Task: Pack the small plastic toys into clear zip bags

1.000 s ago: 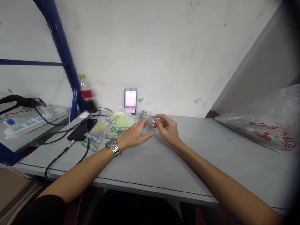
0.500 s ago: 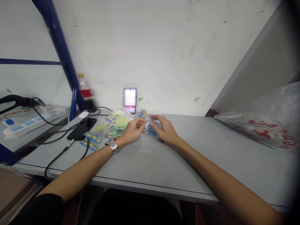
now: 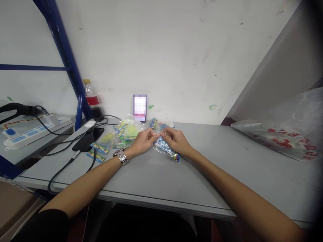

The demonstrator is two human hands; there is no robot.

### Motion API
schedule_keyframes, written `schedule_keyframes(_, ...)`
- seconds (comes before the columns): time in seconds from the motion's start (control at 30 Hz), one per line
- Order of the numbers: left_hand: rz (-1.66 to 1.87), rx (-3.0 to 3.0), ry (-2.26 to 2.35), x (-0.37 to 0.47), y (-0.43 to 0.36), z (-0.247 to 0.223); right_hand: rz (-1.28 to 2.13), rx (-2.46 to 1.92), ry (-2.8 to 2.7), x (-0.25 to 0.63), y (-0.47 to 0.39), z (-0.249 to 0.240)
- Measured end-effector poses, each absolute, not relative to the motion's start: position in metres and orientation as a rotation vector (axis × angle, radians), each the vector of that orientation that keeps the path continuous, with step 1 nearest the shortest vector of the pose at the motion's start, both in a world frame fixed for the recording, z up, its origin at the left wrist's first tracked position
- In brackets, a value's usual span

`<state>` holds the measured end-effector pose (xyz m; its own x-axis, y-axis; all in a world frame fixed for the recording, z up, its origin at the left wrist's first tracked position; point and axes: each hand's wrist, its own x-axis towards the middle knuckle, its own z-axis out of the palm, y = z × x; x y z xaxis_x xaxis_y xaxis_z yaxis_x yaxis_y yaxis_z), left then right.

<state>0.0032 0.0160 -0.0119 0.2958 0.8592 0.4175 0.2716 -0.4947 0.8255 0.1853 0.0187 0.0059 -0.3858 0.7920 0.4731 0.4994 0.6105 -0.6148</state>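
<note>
A clear plastic bag with blue contents (image 3: 163,144) and a colourful header strip lies under my fingers, its strip pointing to the lower right. My left hand (image 3: 144,139), with a metal watch at the wrist, pinches the bag's upper edge. Close beside it, my right hand (image 3: 178,141) is closed on the same edge with thumb and fingertips. What exactly is inside the bag cannot be made out. Another clear bag with a printed strip (image 3: 153,123) lies just behind the hands. Left of my left hand are several similar bags with yellow-green contents (image 3: 108,137).
A lit phone (image 3: 140,107) leans against the wall. Black cables cross a dark phone (image 3: 88,139) on the left of the grey table (image 3: 156,178). A cola bottle (image 3: 93,99) stands by the blue frame; a large plastic bag (image 3: 282,137) lies at right.
The blue-filled bag has come nearer and now shows below my fingers, its strip visible. My right hand's fingers have closed from a spread pose onto its edge.
</note>
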Motion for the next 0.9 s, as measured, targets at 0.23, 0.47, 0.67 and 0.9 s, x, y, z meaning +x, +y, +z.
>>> schedule_keyframes(0.23, 1.185, 1.96, 0.992, 0.003, 0.02, -0.017, 0.462, -1.026, -2.09, 0.186, 0.02, 0.007)
schedule_keyframes(0.47, 1.167, 2.01, 0.977, 0.004, 0.018, -0.016, 0.468, -1.0, -2.12, 0.189, 0.02, 0.009)
schedule_keyframes(0.67, 1.264, 2.034, 0.967, 0.003, 0.014, -0.012, 0.528, -0.975, -2.132, 0.191, 0.02, 0.01)
schedule_keyframes(0.9, 1.325, 2.084, 1.026, 0.003, 0.013, -0.004, 0.641, -0.938, -2.151, 0.192, 0.02, 0.01)
